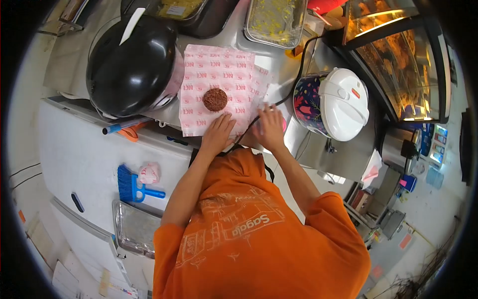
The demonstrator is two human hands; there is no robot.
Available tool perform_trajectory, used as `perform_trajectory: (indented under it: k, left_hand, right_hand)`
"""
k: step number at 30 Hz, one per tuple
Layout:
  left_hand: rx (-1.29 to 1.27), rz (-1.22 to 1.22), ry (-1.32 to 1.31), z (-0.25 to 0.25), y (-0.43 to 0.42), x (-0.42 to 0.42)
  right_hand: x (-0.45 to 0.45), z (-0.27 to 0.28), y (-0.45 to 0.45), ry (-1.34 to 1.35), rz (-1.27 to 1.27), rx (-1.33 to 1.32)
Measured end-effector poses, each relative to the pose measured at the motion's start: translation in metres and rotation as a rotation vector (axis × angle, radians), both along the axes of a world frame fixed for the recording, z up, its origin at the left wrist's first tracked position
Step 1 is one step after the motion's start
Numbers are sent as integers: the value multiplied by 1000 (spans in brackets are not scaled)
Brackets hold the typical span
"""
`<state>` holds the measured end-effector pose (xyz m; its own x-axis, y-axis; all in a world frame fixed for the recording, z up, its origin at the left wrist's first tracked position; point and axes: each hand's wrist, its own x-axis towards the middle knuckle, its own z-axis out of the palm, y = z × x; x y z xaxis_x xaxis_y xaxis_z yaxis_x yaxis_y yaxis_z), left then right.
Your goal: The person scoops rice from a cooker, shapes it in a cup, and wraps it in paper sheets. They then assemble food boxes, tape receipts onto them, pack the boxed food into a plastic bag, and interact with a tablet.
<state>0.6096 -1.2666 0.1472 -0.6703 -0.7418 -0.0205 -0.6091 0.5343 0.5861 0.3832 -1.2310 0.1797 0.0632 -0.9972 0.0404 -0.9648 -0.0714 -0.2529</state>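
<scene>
While the left hand lay on the lower edge of the pink printed paper, fingers extended and pinching nothing, the patty sat on that sheet just beyond the fingertips. It was round, dark reddish brown and coarsely grained. The right hand was near the sheet's right side, by a black cable; whether its fingers pinched anything, I could not tell. A metal tray held yellow bits, a glass case browned pieces. The white cooker's lid was down, hiding its contents.
</scene>
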Motion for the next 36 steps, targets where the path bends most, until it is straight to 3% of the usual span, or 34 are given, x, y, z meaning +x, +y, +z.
perform_trajectory:
  k: [3, 9, 21, 24, 30, 34, 36]
  left_hand:
    - [-47, -23, 2, -6, -2, -10]
    - [-64, 12, -38, -14, 0, -16]
    - [62, 70, 99, -16, -6, -13]
    - [13, 112, 78, 3, -4, -24]
    - [-18, 190, 117, 10, -10, -22]
    - [-139, 283, 163, 44, -26, -7]
    - [-262, 416, 9, 30, -24, 21]
  right_hand:
    - [5, -6, 1, -88, 205, 111]
    - [-14, -24, 17, -186, 128, 468]
    - [-10, -15, -17, -196, 371, 121]
    - [-15, -27, -22, -186, 376, 220]
    - [4, 4, -40, -551, 214, 301]
    - [10, -22, -50, -888, 79, 392]
    - [9, -51, -48, -1089, -71, 394]
